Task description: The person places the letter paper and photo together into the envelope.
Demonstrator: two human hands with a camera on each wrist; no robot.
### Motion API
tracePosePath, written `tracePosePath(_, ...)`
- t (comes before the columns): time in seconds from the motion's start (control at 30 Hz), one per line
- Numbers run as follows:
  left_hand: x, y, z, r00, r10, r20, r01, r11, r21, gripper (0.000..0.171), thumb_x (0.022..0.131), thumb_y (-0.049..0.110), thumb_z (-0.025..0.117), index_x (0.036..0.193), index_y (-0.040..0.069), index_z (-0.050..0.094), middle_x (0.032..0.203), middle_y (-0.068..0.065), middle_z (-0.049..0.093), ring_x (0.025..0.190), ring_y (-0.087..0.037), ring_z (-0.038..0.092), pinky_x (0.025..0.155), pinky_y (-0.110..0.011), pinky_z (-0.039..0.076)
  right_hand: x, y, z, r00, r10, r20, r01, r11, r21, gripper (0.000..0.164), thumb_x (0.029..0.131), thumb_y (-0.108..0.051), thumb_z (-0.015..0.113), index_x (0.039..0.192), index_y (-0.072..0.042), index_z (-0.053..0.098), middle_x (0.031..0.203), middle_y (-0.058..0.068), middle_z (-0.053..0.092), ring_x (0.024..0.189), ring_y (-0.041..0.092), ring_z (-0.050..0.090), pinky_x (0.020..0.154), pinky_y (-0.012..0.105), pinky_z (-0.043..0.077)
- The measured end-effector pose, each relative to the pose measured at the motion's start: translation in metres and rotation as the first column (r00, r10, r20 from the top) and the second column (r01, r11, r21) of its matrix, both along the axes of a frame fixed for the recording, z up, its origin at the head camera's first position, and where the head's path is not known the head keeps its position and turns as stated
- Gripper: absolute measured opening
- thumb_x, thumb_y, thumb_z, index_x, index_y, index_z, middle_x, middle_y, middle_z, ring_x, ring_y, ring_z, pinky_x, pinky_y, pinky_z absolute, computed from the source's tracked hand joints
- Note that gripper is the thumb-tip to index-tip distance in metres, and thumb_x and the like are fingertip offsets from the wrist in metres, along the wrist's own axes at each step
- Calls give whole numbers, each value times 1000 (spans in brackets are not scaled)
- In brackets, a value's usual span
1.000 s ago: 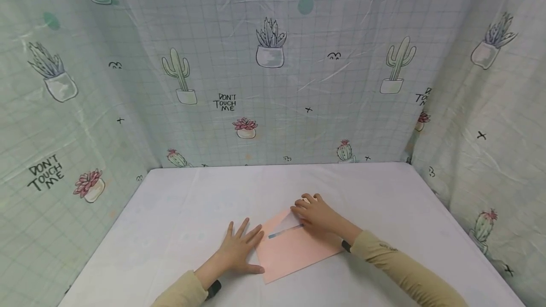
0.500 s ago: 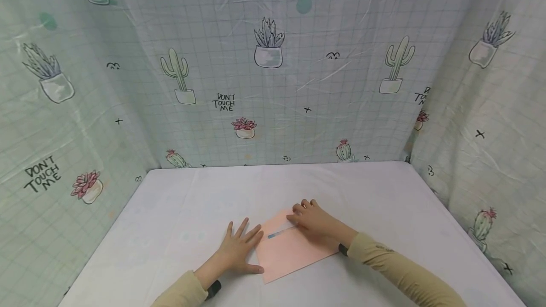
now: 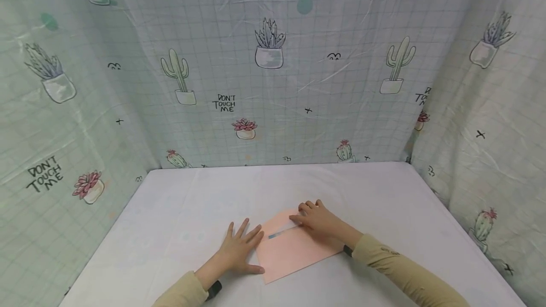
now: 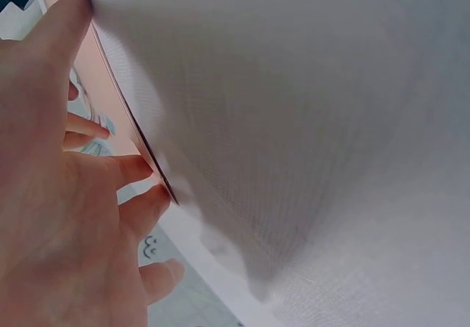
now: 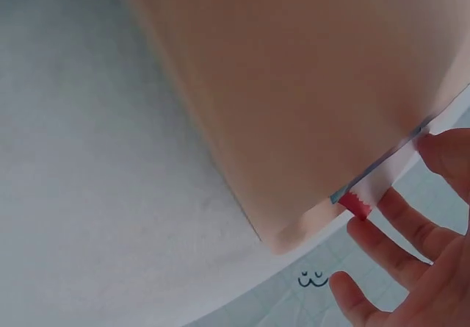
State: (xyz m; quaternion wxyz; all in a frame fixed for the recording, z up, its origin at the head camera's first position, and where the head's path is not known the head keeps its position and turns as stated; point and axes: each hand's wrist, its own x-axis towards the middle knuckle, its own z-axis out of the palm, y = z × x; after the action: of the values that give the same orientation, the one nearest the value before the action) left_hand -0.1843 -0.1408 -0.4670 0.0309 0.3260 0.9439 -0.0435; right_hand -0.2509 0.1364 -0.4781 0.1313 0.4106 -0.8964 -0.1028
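Observation:
A pink envelope (image 3: 294, 255) lies slanted on the white table, its flap (image 3: 276, 220) spread toward the back. From its mouth sticks a pale card with a blue strip (image 3: 276, 234); in the right wrist view the card (image 5: 356, 203) shows a red corner. My left hand (image 3: 239, 250) rests with fingers spread at the envelope's left edge, thumb at its near corner. The right hand (image 3: 317, 219) is over the mouth, thumb on the card's near side and fingertips at its far edge, pinching it. Most of the card is hidden inside the envelope.
The white table (image 3: 204, 203) stretches around the envelope. Behind and at both sides hangs a curtain (image 3: 298, 75) printed with cacti. A black wrist strap (image 3: 214, 290) shows below the left sleeve.
The card has slid further down into the envelope, so less of it shows above the mouth. My right hand has come nearer to me. The left hand has kept its place.

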Motion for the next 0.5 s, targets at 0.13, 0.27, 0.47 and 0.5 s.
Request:
tracePosePath(0.13,1,0,0,1000,2,-10,-2,1000,-15,90,69,71,51,136,13,36,145,-5,31,134,-39,21,99,-65,21,-1,3,1,1000,4,-24,-4,1000,-14,37,85,-7,56,116,-28,55,99,2,53,88,17,48,65,32,34)
tracePosePath(0.27,2,0,1,1000,0,-11,0,1000,-20,90,69,71,51,136,13,36,145,-5,31,134,-39,21,99,-65,21,-3,4,0,1000,13,-24,-14,1000,-26,37,84,-5,56,114,-27,57,97,2,52,86,16,47,67,34,37)
tracePosePath(0.47,1,0,-1,1000,2,3,-2,1000,-20,90,70,71,49,137,13,34,146,-5,29,134,-39,19,100,-64,20,-5,3,-1,999,1,-50,-1,1000,9,33,85,-10,56,113,-28,58,97,0,53,87,17,48,74,39,42)
tracePosePath(0.5,1,0,-1,1000,4,4,-4,1000,-22,90,70,72,49,137,14,34,146,-5,29,135,-39,19,100,-64,20,-6,3,-1,998,5,-66,-4,1000,18,33,84,-11,57,112,-28,58,97,0,53,87,16,49,73,39,42)
